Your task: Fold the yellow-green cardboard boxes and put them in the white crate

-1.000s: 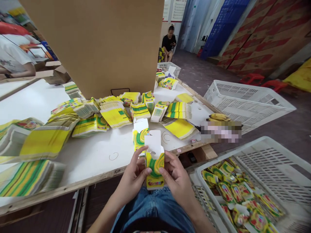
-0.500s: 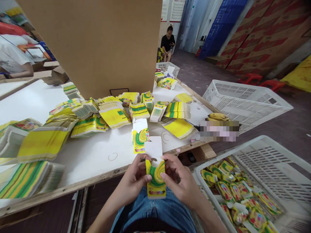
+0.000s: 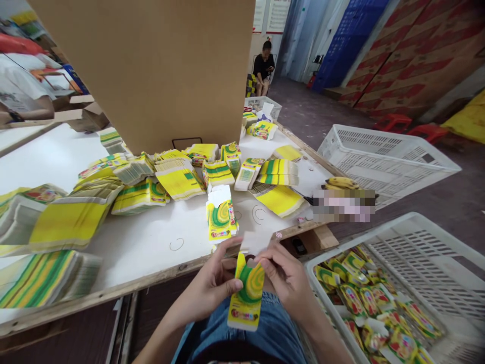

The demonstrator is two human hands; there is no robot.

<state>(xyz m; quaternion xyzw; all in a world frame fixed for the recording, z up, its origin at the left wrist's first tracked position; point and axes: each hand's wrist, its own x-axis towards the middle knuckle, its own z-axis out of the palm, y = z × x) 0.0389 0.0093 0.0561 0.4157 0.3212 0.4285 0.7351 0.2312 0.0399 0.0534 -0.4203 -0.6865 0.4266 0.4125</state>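
A yellow and green printed carton (image 3: 246,298) is held tilted above my lap, its white top flap standing up. My left hand (image 3: 212,283) grips its left side, thumb on the front and fingers behind. At the upper right corner, near the flap's base, my right hand (image 3: 290,278) is closed on the same carton with thumb and fingertips. Just beyond, a small stack of like cartons (image 3: 221,220) lies on the white table (image 3: 151,242) close to its front edge. The inside of the held carton is hidden.
Bundles of flat cartons (image 3: 180,177) spread across the table before a tall cardboard box (image 3: 151,65). At right, a white crate (image 3: 417,227) holds filled packs; another crate (image 3: 382,156) and bananas (image 3: 341,183) are beyond. One person (image 3: 263,65) sits far back; another's arm (image 3: 34,108) shows at left.
The held carton has tilted, its top leaning right, and dropped slightly. My right hand has shifted from its front face up to the top right corner. My left hand keeps its hold.
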